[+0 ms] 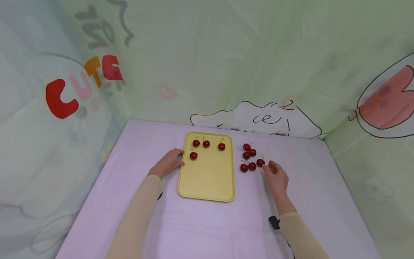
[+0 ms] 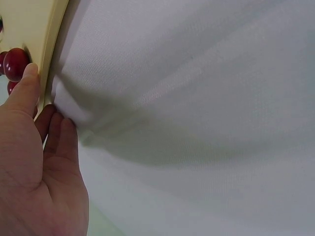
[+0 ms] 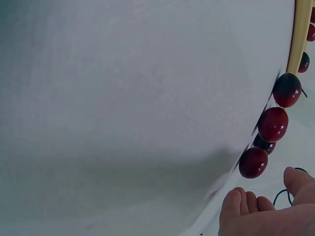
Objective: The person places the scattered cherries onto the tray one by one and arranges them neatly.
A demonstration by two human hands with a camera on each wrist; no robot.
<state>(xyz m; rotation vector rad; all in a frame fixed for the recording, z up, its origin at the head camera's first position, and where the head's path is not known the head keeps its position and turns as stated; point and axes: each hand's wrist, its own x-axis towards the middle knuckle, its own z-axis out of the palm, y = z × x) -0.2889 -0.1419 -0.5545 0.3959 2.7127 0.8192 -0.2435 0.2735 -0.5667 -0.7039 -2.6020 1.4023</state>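
Observation:
A yellow tray (image 1: 207, 180) lies on the table with several dark red cherries in its far half, one of them a cherry (image 1: 193, 155) near the left rim. My left hand (image 1: 168, 162) holds that left rim; in the left wrist view, the thumb lies over the tray's edge (image 2: 51, 49) and the fingers are on its outer side. My right hand (image 1: 277, 178) is beside the nearest loose cherry (image 1: 260, 162), right of the tray. Thumb and fingers stand apart in the right wrist view, with a thin stem (image 3: 283, 195) showing between them; whether they touch it I cannot tell.
More loose cherries, including a cherry (image 1: 247, 146) at the back and a cherry (image 1: 244, 167) in front, lie in a group right of the tray. A pale lilac cloth (image 1: 194, 230) covers the table. Printed curtains (image 1: 207, 72) hang behind it and at both sides.

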